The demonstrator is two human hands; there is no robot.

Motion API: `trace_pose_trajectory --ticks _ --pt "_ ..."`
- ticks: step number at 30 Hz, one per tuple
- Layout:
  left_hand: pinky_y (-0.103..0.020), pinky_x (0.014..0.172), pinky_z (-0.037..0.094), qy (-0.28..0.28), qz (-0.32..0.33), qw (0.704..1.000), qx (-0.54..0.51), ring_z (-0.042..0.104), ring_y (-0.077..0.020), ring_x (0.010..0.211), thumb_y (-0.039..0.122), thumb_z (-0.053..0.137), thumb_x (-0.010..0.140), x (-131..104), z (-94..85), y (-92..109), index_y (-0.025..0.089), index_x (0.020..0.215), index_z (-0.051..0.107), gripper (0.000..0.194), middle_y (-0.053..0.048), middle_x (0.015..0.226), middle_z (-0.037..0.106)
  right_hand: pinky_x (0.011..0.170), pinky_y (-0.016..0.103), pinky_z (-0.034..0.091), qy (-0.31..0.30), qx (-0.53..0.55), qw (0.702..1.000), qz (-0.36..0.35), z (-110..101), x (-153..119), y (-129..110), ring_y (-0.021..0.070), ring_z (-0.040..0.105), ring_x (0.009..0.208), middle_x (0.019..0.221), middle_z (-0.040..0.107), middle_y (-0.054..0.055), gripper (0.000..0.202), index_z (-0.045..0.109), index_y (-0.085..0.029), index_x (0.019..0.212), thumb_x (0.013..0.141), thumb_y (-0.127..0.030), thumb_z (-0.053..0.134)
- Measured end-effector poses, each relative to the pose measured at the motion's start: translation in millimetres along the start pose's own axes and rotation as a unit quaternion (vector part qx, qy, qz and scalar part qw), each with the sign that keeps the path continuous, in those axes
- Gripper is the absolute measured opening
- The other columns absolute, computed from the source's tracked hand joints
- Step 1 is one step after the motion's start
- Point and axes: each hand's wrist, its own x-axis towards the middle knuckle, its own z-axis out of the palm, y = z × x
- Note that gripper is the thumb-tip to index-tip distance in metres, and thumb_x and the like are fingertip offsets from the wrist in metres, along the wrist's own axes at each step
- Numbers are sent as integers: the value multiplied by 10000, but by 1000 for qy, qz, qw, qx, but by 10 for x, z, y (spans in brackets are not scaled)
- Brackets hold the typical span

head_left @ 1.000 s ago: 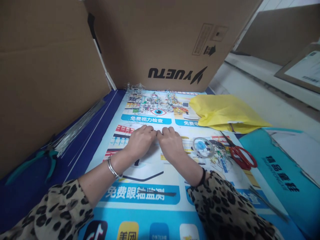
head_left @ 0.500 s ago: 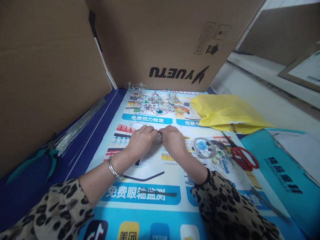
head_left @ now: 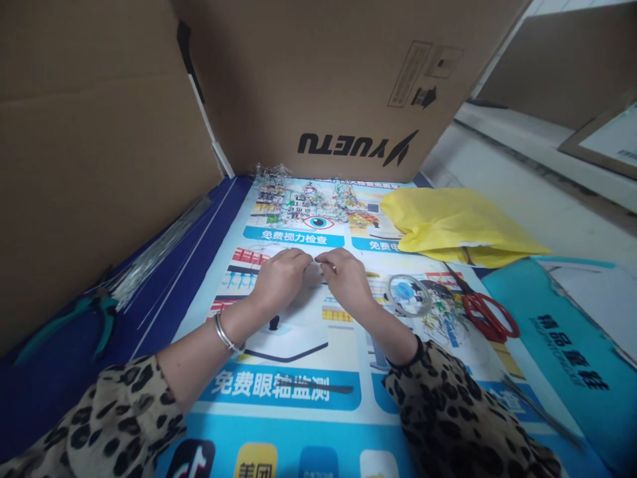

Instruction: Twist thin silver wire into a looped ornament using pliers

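Note:
Over the middle of the printed poster sheet (head_left: 298,338), my left hand (head_left: 283,277) and my right hand (head_left: 347,277) meet nearly fingertip to fingertip. Both are closed in a pinch. Whatever lies between the fingers is too small or hidden to name. A clear round ring, perhaps a tape roll or dish (head_left: 408,296), lies right of my right wrist, beside a tangle of small wire pieces with coloured bits (head_left: 445,311). Red-handled scissors (head_left: 490,317) rest just beyond that tangle. In front of my forearms lies a bundle of thin dark strands (head_left: 321,387).
A tall cardboard box (head_left: 348,79) stands at the back, with brown cardboard (head_left: 99,133) on the left. Teal pliers (head_left: 74,325) and a bundle of silvery wires (head_left: 162,251) lie left. More wire pieces (head_left: 323,199), a yellow bag (head_left: 458,222) and turquoise cardboard (head_left: 547,318) surround the poster.
The right hand's fingers have shifted slightly, and a small gap shows between the two hands' fingertips. The other things lie as before, apart from a slight shift of the view.

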Motion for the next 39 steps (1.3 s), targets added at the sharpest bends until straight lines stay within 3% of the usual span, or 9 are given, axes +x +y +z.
trace_pose_trajectory --ticks 13,27,32,39 --pt "-245 718 470 73 -60 980 -177 619 -142 783 94 524 788 27 52 -48 198 830 658 175 -5 816 677 713 282 484 42 112 992 29 22 2 10 147 584 794 855 636 20 240 676 -226 848 734 -135 486" --pt "-252 743 471 82 -138 951 -263 619 -144 784 146 575 755 53 35 -7 224 791 679 135 14 815 688 678 286 480 19 241 965 99 12 24 20 144 575 742 836 646 23 221 659 -199 853 675 -209 528" --pt "-267 752 462 69 -187 927 -318 615 -152 772 179 585 733 71 24 -1 218 766 677 106 8 809 687 668 292 477 8 288 951 115 6 29 20 148 572 734 796 648 18 226 652 -199 862 663 -209 543" --pt "-237 637 452 37 -242 874 -421 591 -139 686 222 597 702 76 63 -19 191 734 661 78 3 719 662 659 292 474 3 336 932 134 14 31 21 141 560 724 819 636 18 230 652 -193 859 646 -220 570"
